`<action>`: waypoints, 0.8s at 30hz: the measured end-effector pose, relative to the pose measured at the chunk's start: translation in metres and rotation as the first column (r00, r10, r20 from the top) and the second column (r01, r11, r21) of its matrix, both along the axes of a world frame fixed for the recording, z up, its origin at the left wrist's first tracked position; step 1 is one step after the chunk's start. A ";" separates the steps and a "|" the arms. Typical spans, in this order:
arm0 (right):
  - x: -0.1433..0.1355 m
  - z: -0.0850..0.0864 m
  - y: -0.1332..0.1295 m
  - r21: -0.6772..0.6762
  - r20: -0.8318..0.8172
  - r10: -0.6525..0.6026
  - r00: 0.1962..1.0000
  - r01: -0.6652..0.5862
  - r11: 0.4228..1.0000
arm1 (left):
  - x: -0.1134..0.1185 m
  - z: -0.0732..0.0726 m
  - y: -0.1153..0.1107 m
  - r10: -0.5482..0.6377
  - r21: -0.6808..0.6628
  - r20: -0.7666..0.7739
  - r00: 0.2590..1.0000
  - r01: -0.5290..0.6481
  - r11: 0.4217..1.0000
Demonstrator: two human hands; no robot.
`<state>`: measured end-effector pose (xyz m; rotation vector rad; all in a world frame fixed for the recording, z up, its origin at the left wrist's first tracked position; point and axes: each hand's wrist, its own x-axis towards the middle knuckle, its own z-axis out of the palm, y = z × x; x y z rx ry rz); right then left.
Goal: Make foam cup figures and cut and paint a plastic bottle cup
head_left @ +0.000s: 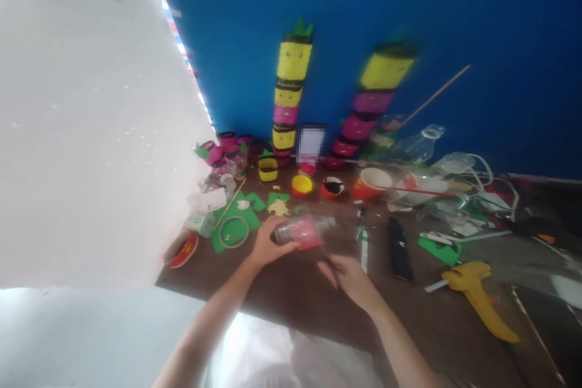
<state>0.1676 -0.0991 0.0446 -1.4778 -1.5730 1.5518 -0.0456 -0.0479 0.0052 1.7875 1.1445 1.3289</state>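
Left hand and right hand curl near each other, forearms converging.

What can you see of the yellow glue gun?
The glue gun is yellow and looks like plastic, with a small orange trigger. A whitish stick pokes out of its left end. It lies on its side on the brown table, to the right, its long handle slanting toward the lower right. Neither hand touches it.

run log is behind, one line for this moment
left hand: holds clear plastic bottle with pink band | right hand: holds thin dark tool, blurred | yellow glue gun: untouched
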 end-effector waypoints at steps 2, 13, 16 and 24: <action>-0.002 0.001 0.001 -0.007 -0.023 0.022 1.000 -0.022 1.000 | 0.000 -0.002 0.000 0.002 -0.001 0.026 1.000 -0.002 1.000; 0.004 0.000 0.004 -0.052 -0.030 0.080 0.996 -0.082 0.995 | 0.003 -0.005 0.000 -0.004 -0.166 0.137 0.991 0.027 0.986; 0.006 0.004 0.003 -0.053 -0.020 0.108 0.994 -0.109 0.993 | 0.005 -0.005 -0.002 -0.008 -0.228 0.173 0.985 0.048 0.972; 0.004 0.013 0.002 -0.047 0.023 0.131 0.991 -0.130 0.990 | 0.008 -0.001 -0.003 0.056 -0.347 0.205 0.977 0.019 0.938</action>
